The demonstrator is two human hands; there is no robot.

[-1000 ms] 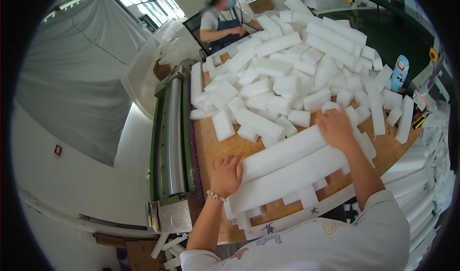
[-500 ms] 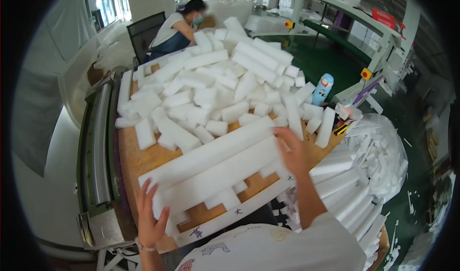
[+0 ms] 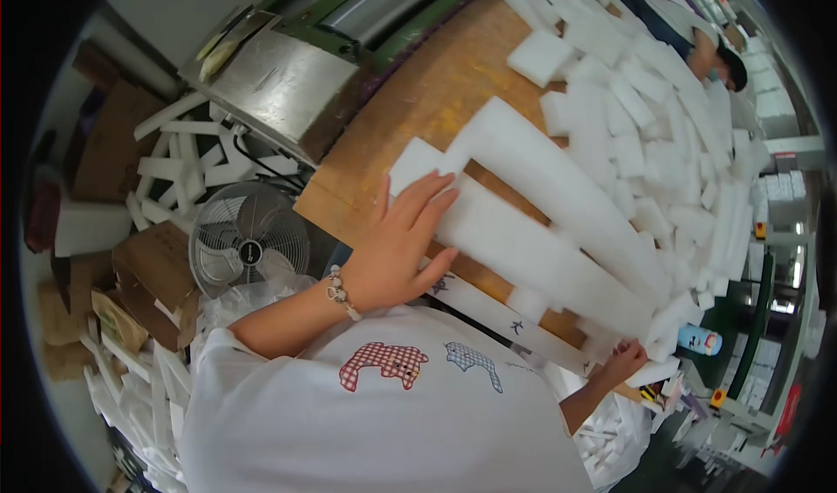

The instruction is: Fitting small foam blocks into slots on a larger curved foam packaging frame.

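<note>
My left hand [image 3: 403,236] is open, fingers spread over the left end of a long white foam block [image 3: 532,244] on the wooden table. At that end a small foam piece [image 3: 414,163] sits beside my fingertips. Beyond the block lies a second long foam block [image 3: 558,175], a strip of bare wood showing between them. By the near right end my right hand [image 3: 617,364] is closed, fingers bent together; what they hold, if anything, cannot be made out. Along the near table edge runs a white strip [image 3: 545,343] with handwritten marks, and small foam pieces [image 3: 527,303] lie beside it.
A heap of foam blocks [image 3: 649,157] covers the far side of the table, where a person [image 3: 693,44] sits. A roller machine [image 3: 296,79] borders the table. To the left stand a fan [image 3: 250,240] and cardboard boxes [image 3: 157,271]. A blue bottle [image 3: 699,340] stands at right.
My view has turned left. The two long foam blocks, side by side before, now have a gap between them at the left. My right hand has come off the far block's end, nearer to me.
</note>
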